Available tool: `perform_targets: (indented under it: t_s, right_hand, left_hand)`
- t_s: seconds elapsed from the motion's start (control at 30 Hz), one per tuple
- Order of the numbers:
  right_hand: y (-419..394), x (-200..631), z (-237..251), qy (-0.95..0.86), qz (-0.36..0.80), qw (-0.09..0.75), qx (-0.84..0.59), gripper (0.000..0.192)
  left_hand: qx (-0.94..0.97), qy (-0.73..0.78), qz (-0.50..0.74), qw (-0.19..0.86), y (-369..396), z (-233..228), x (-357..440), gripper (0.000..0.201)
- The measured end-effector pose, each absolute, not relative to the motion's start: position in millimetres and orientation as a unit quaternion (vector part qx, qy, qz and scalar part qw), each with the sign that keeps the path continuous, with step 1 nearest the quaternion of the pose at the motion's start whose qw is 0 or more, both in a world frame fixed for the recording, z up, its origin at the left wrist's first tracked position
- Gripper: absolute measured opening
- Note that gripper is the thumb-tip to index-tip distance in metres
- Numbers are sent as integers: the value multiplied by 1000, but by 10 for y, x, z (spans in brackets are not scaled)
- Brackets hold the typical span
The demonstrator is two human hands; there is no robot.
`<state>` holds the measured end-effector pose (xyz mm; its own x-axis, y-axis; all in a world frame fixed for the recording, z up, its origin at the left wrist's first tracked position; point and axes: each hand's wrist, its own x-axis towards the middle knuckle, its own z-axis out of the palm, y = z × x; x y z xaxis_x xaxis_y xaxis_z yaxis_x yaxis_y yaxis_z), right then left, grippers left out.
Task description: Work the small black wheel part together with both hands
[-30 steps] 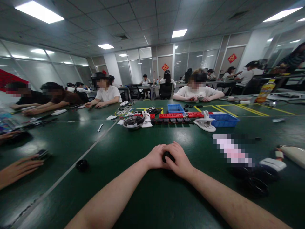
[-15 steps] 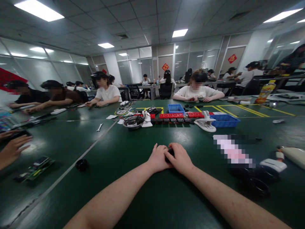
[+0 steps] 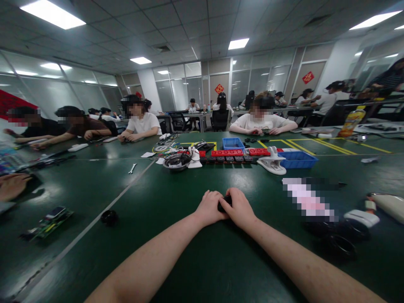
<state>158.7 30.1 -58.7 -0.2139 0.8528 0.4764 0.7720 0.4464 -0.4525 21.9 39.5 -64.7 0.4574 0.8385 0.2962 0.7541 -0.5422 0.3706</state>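
Head view: both forearms laid on the green table (image 3: 176, 269), left hand (image 3: 211, 208) and right hand (image 3: 240, 208) pressed together around a small black part (image 3: 224, 203), fingers of both curled shut on it, only a sliver of it showing between the thumbs. Compared with a second ago, hands barely shifted, the part a little more covered; grip seemingly just being adjusted, work on the part not visibly advanced. Left of the part, a black ring (image 3: 109, 217) lying alone near a pale seam line; farther left, a green circuit board (image 3: 47, 222) now set down on the table, a neighbour's hand (image 3: 12, 186) pulled back from it toward the edge. Right of the part, dark round pieces (image 3: 342, 245) and a white gadget (image 3: 361, 218). Beyond the part, a white clamp (image 3: 273, 163), a blue bin (image 3: 297, 159), rows of red blocks (image 3: 227, 153), a bowl of cables (image 3: 176, 162). Farther still, seated people along the table, glass partitions, ceiling lights.
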Motion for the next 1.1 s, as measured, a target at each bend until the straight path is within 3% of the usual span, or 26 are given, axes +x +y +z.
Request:
perform_targets:
  t_s: [0.3,0.47,0.6,0.73,0.87,1.1]
  right_hand:
    - [247,1612,-458,-831,74,340,-435,9]
    - [156,1601,-427,-875,63,348,-329,18]
    - [81,1572,-426,-897,40,347,-269,23]
    - [51,1557,-422,-886,61,367,-277,25]
    - [58,1586,-403,-879,60,384,-275,23]
    - [168,1626,-426,-824,34,370,-427,35]
  left_hand:
    - [877,390,230,156,473,-627,95,40]
    - [896,352,217,160,517,-646,55,26]
    - [909,342,185,149,542,-656,45,27]
    - [913,342,169,145,535,-656,45,26]
    - [909,348,184,139,495,-646,62,41]
    - [880,413,206,116,409,-631,157,55]
